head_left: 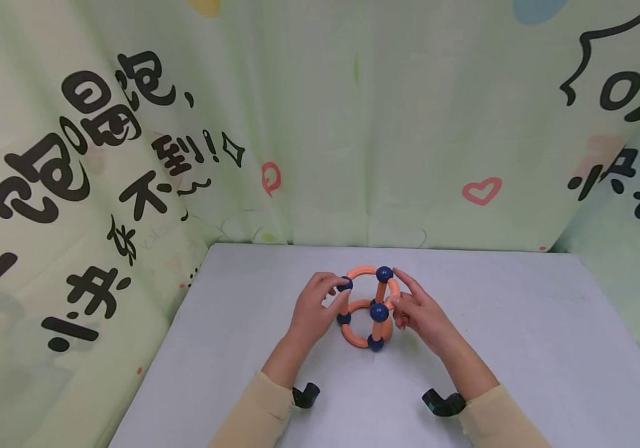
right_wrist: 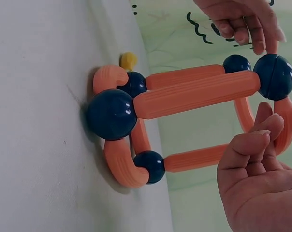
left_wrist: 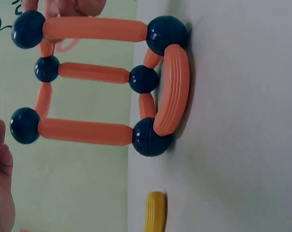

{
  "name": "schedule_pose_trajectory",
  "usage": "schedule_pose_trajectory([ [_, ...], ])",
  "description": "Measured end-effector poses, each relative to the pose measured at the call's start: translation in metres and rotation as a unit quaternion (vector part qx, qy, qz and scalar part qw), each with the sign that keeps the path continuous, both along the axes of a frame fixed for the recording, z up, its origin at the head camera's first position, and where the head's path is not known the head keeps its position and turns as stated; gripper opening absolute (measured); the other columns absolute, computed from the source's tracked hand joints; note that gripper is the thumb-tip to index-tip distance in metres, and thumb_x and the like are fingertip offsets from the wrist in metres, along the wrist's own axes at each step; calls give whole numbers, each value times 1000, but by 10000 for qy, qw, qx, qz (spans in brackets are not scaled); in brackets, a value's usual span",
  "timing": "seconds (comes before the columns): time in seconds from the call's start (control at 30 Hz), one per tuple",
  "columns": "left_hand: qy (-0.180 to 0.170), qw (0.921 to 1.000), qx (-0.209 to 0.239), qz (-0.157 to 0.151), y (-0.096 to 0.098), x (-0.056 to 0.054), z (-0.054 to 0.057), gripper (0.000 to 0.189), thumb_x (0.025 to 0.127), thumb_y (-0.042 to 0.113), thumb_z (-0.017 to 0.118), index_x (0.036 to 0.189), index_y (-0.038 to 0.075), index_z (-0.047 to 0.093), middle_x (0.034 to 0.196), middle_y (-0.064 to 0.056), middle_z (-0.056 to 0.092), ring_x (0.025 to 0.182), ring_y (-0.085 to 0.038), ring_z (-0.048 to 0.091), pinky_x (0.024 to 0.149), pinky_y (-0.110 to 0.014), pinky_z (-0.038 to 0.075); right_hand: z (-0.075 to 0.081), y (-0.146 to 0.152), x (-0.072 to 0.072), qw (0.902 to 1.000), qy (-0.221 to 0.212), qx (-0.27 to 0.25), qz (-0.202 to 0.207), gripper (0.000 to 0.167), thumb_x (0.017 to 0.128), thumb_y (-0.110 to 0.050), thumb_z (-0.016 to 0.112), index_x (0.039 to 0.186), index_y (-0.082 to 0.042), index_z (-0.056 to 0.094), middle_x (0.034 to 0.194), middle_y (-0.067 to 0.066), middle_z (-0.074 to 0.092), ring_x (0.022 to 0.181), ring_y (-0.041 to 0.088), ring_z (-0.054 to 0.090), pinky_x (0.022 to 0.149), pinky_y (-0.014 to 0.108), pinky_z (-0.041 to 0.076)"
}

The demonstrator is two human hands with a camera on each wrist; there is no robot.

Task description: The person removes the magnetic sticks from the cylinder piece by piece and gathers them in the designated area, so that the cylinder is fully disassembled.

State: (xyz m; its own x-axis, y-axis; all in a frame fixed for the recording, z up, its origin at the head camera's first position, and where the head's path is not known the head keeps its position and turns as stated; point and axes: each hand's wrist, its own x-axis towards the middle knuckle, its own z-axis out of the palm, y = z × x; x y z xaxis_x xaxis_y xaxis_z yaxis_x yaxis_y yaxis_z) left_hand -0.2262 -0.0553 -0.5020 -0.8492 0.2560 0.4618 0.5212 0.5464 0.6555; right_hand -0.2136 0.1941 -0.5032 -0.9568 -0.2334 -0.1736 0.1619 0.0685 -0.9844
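A toy frame of orange rods and dark blue balls stands upright. Its lower ring has curved rods (left_wrist: 172,92), and straight rods (left_wrist: 85,131) rise to the top balls. My left hand (head_left: 312,305) is beside the top left ball (left_wrist: 25,125), fingers loosely bent; a small gap shows between them in the left wrist view. On the other side my right hand (head_left: 417,311) holds the upper curved rod (right_wrist: 284,126) with thumb and fingers. Its index finger points to the back top ball (head_left: 384,274), and its other fingers are curled. Two curved rods join the top balls.
A yellow ridged piece (left_wrist: 155,211) lies on the white table (head_left: 499,348) near the frame. Behind the table hangs a pale green printed curtain (head_left: 403,124). Black wrist mounts (head_left: 444,403) sit at both sleeves.
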Motion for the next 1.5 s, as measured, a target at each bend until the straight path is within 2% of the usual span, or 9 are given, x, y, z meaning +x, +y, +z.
schedule_pose_trajectory([
  [0.03,35,9999,14,-158,2,4,2,26,96,31,66,118,17,68,112,-1,62,87,-12,58,73,-28,55,0,0,0,10000,28,-6,10,66,100,-37,56,156,-33,22,86,4,61,68,16,51,68,26,50],
  [0.1,-114,9985,-23,-543,7,10,3,28,96,31,66,121,18,67,110,-1,63,80,-9,56,68,-23,54,1,1,-1,10000,85,-24,47,65,101,-36,55,156,-33,22,85,1,60,68,15,51,68,25,50],
  [0.23,-1026,9880,-43,-1150,18,18,-1,44,95,42,64,134,21,59,118,1,65,81,-2,58,68,-16,52,1,1,-1,9997,183,-78,117,64,102,-34,53,157,-30,21,85,1,60,68,14,51,68,25,50],
  [0.33,-1794,9748,148,-1316,25,21,-7,53,94,47,63,140,23,54,126,3,65,84,1,62,70,-17,53,1,1,-1,9996,193,-130,130,63,103,-35,52,157,-28,21,85,1,59,68,14,50,67,24,50],
  [0.47,-2307,9634,457,-1287,32,24,-14,55,93,47,64,142,24,53,126,3,66,84,0,65,69,-20,55,0,0,-2,9997,153,-175,100,62,103,-35,52,157,-27,23,83,-1,57,67,13,49,65,24,49],
  [0.73,-2325,9649,645,-1034,36,29,-19,48,92,51,62,136,33,57,117,6,69,80,0,65,62,-21,54,0,0,-1,9992,126,-376,73,62,102,-34,54,156,-26,25,81,-2,56,66,12,50,65,23,49],
  [0.97,-2143,9657,858,-1186,36,29,-21,39,93,46,64,131,36,60,106,8,72,80,1,66,61,-22,55,-1,0,1,9967,232,-740,221,66,102,-31,55,158,-23,20,80,-2,57,65,11,50,65,22,49],
  [1.5,-2051,9680,677,-1278,35,27,-19,40,93,47,64,131,34,60,103,9,72,81,2,65,62,-21,55,2,-2,5,9961,263,-825,184,65,103,-29,54,158,-21,21,80,-3,55,66,10,50,66,20,50],
])
